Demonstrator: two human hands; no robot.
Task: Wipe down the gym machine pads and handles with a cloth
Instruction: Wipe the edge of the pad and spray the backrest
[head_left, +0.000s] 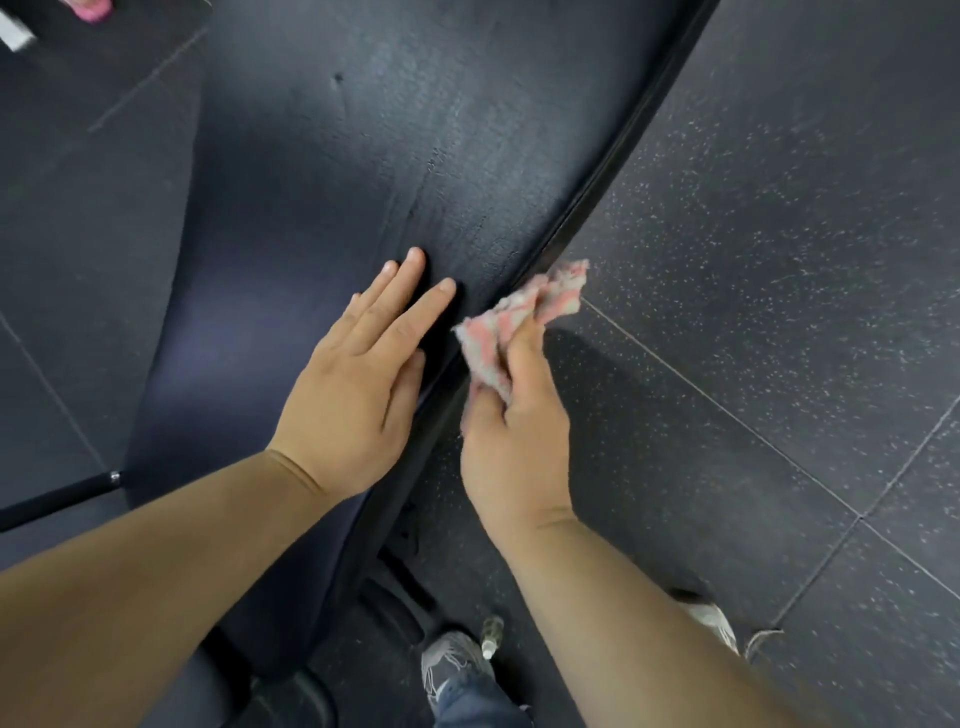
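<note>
The pad (322, 208) of a gym bench fills the middle of the view, a long dark cushion running from near the person's body away to the far side. Its covering is grainy, with small scuffs and creases, and a soft sheen falls on its left half. A black trim strip follows its right edge. The left hand (358, 384) lies flat on the pad close to that right edge, palm down and fingers straight. The right hand (514, 447) is just beside it, past the edge, its fingers and thumb curled round a bunched cloth (519, 317) with pink and pale grey stripes. The cloth sits against the right side of the pad at the trim, and its loose end sticks out toward the far right, over the floor. The floor (779, 260) is dark rubber tile flecked with pale specks, with thin seams between the tiles. On the near side, below the arms, are a grey laced shoe (449, 660) under a blue trouser leg and a second, paler shoe (711, 621) further right. A small bottle (491, 636) with a white top stands just beside the grey shoe. On the near left, a black bar (57, 499) with a metal end reaches toward the pad. In the far left corner something pink (93, 8) shows, too blurred to identify.
</note>
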